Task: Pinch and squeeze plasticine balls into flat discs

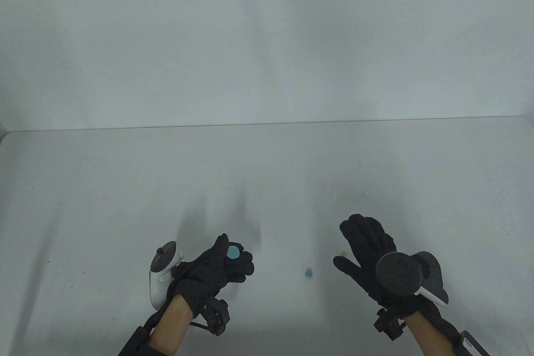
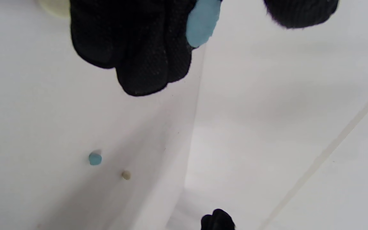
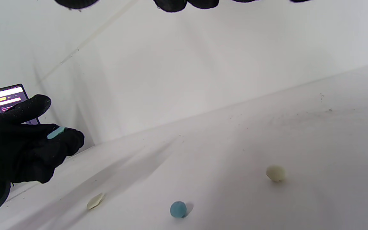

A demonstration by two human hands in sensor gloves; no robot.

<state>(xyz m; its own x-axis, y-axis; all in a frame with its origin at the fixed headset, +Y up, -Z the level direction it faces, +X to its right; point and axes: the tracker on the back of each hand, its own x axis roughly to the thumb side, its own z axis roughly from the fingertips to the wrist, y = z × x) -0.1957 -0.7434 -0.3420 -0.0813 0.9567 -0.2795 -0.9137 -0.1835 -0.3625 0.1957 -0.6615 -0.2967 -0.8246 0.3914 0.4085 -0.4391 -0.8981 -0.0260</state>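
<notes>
The right hand (image 1: pixel 369 253) hides the cream ball (image 3: pixel 275 173) in the table view.

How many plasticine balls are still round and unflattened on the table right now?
2: a blue ball on the table between the hands, and a cream ball beyond it, near the right hand. Others may lie out of view.

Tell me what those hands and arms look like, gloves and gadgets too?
Both hands wear black knitted gloves with a dotted, grippy weave. The left hand carries a white tracker with a grey ringed top; the right hand carries a tracker with a dark round disc and white edge. Small black boxes with a cable sit at the wrists. The forearms are bare skin, with dark straps lower down.
</notes>
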